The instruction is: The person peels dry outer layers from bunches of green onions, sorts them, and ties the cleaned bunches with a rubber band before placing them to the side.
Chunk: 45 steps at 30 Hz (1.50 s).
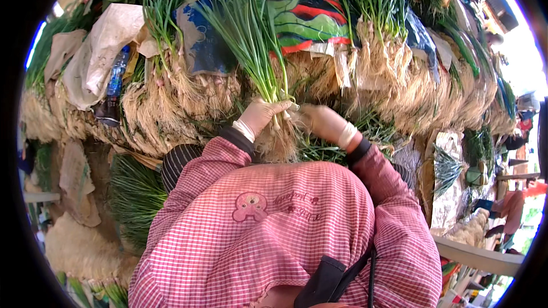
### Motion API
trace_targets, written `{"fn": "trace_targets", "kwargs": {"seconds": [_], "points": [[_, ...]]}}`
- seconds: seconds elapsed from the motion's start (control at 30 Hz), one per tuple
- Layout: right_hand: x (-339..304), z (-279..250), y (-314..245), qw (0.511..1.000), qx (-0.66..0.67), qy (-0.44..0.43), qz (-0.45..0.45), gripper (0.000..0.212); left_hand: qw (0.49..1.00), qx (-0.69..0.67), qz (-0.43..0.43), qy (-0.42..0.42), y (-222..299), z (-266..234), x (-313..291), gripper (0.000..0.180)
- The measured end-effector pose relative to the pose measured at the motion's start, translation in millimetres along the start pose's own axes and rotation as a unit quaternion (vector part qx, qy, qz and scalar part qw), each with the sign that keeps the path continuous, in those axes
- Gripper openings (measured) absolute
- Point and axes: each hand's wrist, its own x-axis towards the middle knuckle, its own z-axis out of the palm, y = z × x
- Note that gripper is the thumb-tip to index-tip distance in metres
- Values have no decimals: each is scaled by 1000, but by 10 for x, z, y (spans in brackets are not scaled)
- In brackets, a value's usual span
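My left hand, in a thin pale glove, is closed around a bunch of spring onions just above their white bulbs. The long green leaves point away from me, and the stringy roots hang toward my chest. Close by the bulbs, on the right side of the bunch, is my gloved right hand. Motion blurs its fingers, so whether they grip a stem or a leaf cannot be made out.
Piled spring onions with pale roots stretch across the far side. A red, green and black sack and a blue sack lie over them. A plastic bottle stands at left. More green leaves lie beside my left arm.
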Motion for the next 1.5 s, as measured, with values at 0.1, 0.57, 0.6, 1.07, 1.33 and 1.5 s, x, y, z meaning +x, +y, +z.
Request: {"fn": "trace_targets", "kwargs": {"seconds": [0.1,0.57,0.6,1.07,1.33,1.5], "points": [[297,43,192,846,533,-7,29,28,998,-55,26,-16,7,152,-125,26],[269,83,-284,989,-40,74,122,22,999,28,-20,-9,84,114,-323,13],[258,72,-254,989,-46,93,103,22,999,41,-15,-5,115,97,-328,14],[624,-911,1149,884,-159,253,360,49,898,-392,110,-166,117,-208,-246,61],[236,-351,683,952,-274,118,70,28,928,-314,141,-145,167,-50,-125,58],[-17,-19,-297,978,132,103,122,21,949,-296,7,-111,140,101,-113,44]]}}
